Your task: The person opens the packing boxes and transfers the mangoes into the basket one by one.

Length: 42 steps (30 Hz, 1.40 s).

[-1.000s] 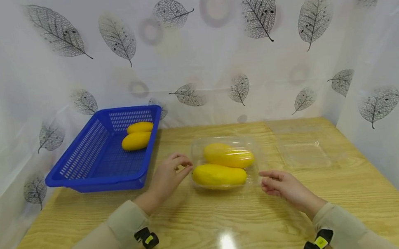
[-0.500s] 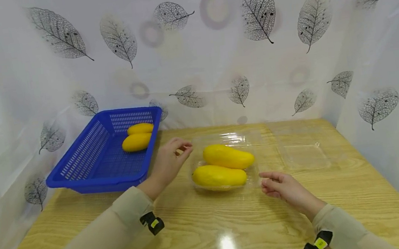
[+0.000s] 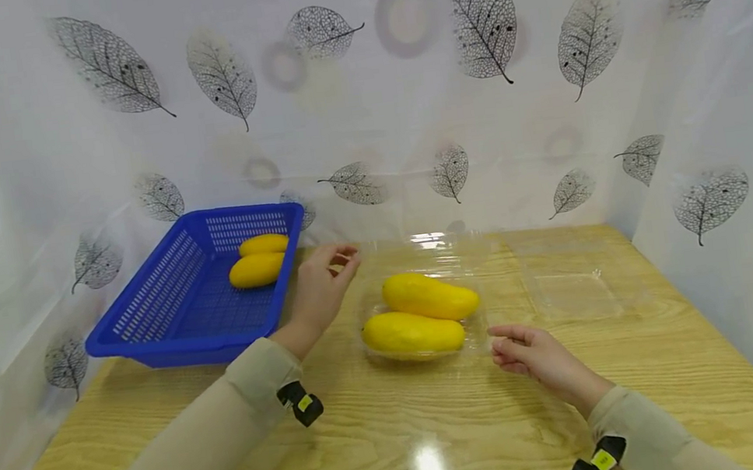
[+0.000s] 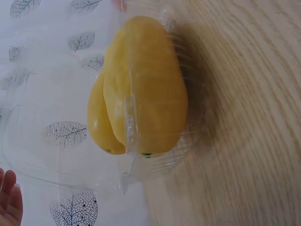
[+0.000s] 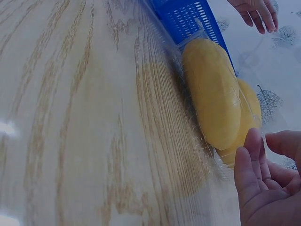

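A clear plastic clamshell box (image 3: pixel 416 357) holds two long yellow mango-like fruits (image 3: pixel 429 297) side by side. Its see-through lid (image 4: pixel 56 141) stands tipped back behind them. My left hand (image 3: pixel 321 285) is raised at the lid's left edge, thumb and forefinger near each other. In the left wrist view its fingers (image 4: pixel 8 202) look loosely straight, just beyond the lid. At the box's right end, my right hand (image 3: pixel 540 360) is held low over the table. The right wrist view shows its thumb and fingers (image 5: pixel 249 174) apart, beside the box's end.
On the left, a blue plastic basket (image 3: pixel 182 351) contains two more yellow fruits (image 3: pixel 257 270). Another clear plastic box (image 3: pixel 577 295) lies at the right on the wooden table (image 3: pixel 387 437). A leaf-printed white curtain (image 3: pixel 360 104) encloses the back and sides.
The lid has swung up and back from over the fruits. My left hand has moved up and away toward the back along with it. The right hand has stayed in place.
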Tool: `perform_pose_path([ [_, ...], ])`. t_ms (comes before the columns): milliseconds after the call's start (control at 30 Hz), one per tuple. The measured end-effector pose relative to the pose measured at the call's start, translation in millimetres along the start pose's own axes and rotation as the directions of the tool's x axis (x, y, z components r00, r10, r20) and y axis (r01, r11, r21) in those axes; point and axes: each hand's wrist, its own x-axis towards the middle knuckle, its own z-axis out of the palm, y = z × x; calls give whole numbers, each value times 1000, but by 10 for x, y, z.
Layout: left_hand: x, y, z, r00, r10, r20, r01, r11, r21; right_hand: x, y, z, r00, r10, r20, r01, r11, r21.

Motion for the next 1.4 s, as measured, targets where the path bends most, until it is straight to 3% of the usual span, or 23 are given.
perform_pose_path([
  [367,188,26,14,996,-87,-16,87,996,-1,-2,-1,-14,1000,-1,-7,1,1000,3],
  [600,327,46,49,995,-101,-12,101,995,0,-3,6,-30,1000,-7,-7,7,1000,2],
  [767,441,46,55,986,-165,-11,165,986,16,-1,8,-28,1000,-2,-12,2,1000,-5],
  [900,528,15,79,972,-235,17,235,972,-15,-3,8,-27,1000,-1,-10,1,1000,-12],
  [1133,581,-118,179,960,-270,71,277,953,-119,0,8,-16,1000,11,-28,-12,1000,-16],
  [1200,564,-180,210,951,-297,87,305,946,-108,0,5,-10,999,16,-32,-16,1000,-15],
  [1300,528,-281,252,925,-363,113,372,925,-72,-4,0,-5,999,16,-29,-17,1000,-14],
  [1400,492,-367,277,884,-434,174,447,893,-44,-7,-3,-5,1000,11,-21,-11,1000,-12],
])
